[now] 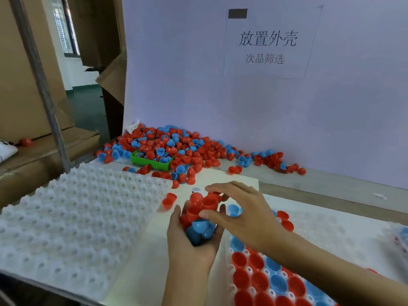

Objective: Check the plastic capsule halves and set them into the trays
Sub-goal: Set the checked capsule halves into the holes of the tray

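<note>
My left hand [189,244] cups a bunch of red and blue capsule halves [199,219], palm up, at the centre of the table. My right hand [240,215] hovers over that bunch with its fingers spread and its thumb touching a red half. A blue half [235,210] lies just under the right hand's fingers. The white tray at the right [331,237] has red and blue halves seated open side up in its near rows [265,277]. A second white tray [72,217] lies at the left with bare sockets.
A big heap of loose red and blue halves [187,149] lies against the white back board, around a small green box [152,161]. One red half [169,200] sits beside the left tray. Cardboard boxes [26,85] and a metal post [42,85] stand at the left.
</note>
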